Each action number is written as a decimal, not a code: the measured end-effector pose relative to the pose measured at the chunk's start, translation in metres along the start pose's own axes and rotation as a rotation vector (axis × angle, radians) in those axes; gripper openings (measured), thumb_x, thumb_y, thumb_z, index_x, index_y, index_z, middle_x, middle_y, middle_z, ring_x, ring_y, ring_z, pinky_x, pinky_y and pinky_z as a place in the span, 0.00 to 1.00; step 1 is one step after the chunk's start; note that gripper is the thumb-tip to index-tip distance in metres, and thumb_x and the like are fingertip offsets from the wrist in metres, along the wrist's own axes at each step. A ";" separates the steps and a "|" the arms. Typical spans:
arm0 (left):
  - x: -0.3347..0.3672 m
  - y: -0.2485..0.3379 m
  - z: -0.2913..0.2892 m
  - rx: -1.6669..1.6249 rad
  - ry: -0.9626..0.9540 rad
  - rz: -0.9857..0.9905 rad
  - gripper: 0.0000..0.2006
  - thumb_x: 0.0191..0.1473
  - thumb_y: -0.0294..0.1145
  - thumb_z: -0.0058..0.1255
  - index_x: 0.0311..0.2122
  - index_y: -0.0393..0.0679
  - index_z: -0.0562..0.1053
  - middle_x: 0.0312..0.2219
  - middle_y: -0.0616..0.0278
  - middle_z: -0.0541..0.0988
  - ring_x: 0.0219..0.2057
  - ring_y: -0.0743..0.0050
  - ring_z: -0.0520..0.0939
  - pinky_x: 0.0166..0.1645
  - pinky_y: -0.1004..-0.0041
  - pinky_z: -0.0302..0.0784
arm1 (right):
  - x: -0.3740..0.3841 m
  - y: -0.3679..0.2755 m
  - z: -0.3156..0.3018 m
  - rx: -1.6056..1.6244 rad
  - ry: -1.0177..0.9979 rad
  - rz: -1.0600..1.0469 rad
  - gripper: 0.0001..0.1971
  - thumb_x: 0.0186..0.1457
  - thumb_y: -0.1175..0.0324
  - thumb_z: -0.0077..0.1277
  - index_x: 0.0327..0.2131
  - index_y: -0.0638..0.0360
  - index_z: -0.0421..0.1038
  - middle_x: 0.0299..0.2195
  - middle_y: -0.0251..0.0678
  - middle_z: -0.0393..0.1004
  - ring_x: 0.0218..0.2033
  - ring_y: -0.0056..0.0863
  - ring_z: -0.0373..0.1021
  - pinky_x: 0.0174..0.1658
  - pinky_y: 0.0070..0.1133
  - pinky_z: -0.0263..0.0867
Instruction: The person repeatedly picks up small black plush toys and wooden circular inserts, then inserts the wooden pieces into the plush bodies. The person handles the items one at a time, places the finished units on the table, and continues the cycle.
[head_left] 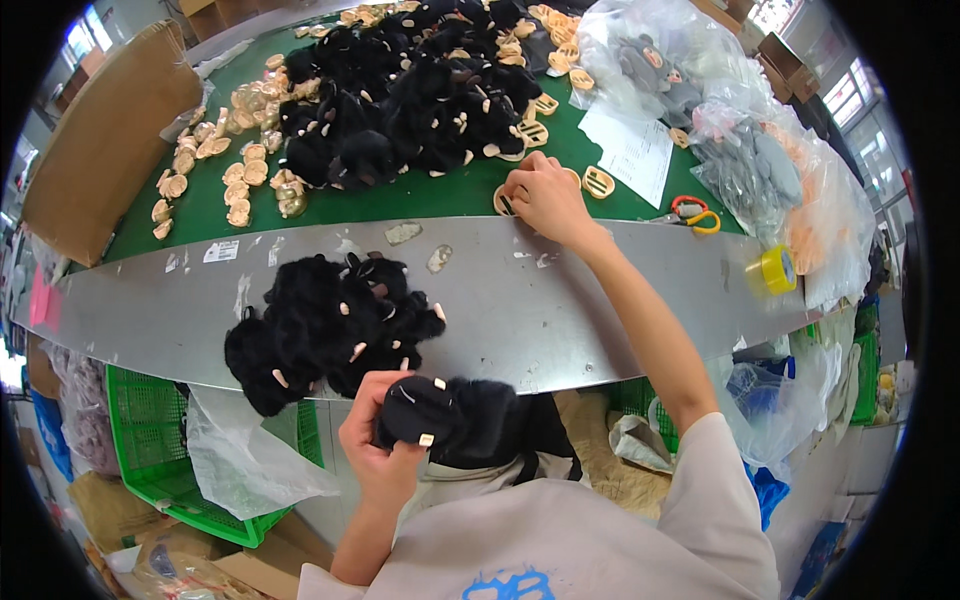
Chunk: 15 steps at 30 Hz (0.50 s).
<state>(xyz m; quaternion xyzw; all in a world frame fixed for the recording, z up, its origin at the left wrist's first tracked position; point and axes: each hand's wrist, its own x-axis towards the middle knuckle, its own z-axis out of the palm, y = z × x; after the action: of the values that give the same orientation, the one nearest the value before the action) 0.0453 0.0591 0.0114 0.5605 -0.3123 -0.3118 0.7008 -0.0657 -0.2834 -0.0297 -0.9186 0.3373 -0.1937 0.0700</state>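
My left hand (380,430) is closed around a black plush toy piece (480,418) with small beige tabs, held over my lap at the metal edge. Stretched forward, my right hand (545,200) has its fingers bent down onto a beige oval slotted piece (502,200) at the near side of the green surface; the fingers partly hide it. Another beige slotted piece (598,181) lies just right of that hand. On the metal ledge in front of me rests a small heap of black plush pieces (320,315). A far larger heap of black plush (390,100) covers the green surface beyond.
Glossy beige round parts (240,180) lie at the left of the green surface (440,195). To the right are a paper sheet (635,150), scissors (690,213), yellow tape (775,270) and clear bags of grey plush (750,160). A green crate (150,450) stands below left.
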 end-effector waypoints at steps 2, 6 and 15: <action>-0.002 0.002 -0.006 -0.037 0.022 -0.010 0.13 0.39 0.27 0.56 0.33 0.34 0.72 0.37 0.62 0.76 0.36 0.80 0.74 0.43 0.81 0.68 | 0.009 0.006 -0.010 0.004 -0.174 -0.079 0.10 0.46 0.71 0.53 0.34 0.47 0.79 0.44 0.38 0.68 0.50 0.41 0.63 0.50 0.33 0.62; -0.004 0.006 -0.010 -0.027 0.063 -0.071 0.14 0.42 0.27 0.56 0.36 0.34 0.73 0.38 0.63 0.75 0.38 0.80 0.76 0.47 0.80 0.68 | 0.005 0.021 -0.026 0.018 -0.304 -0.132 0.14 0.45 0.71 0.57 0.39 0.47 0.77 0.51 0.39 0.64 0.55 0.42 0.59 0.57 0.33 0.58; 0.000 -0.006 0.001 -0.078 -0.014 -0.111 0.15 0.44 0.29 0.55 0.38 0.34 0.72 0.38 0.65 0.75 0.40 0.79 0.74 0.52 0.77 0.67 | -0.009 0.030 -0.023 0.078 -0.130 -0.195 0.06 0.47 0.69 0.60 0.29 0.53 0.74 0.44 0.38 0.66 0.47 0.38 0.64 0.50 0.31 0.62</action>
<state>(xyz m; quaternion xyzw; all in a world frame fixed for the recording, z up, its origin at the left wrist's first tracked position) 0.0445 0.0574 0.0057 0.5468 -0.2734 -0.3660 0.7017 -0.0994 -0.3001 -0.0191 -0.9542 0.2334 -0.1524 0.1081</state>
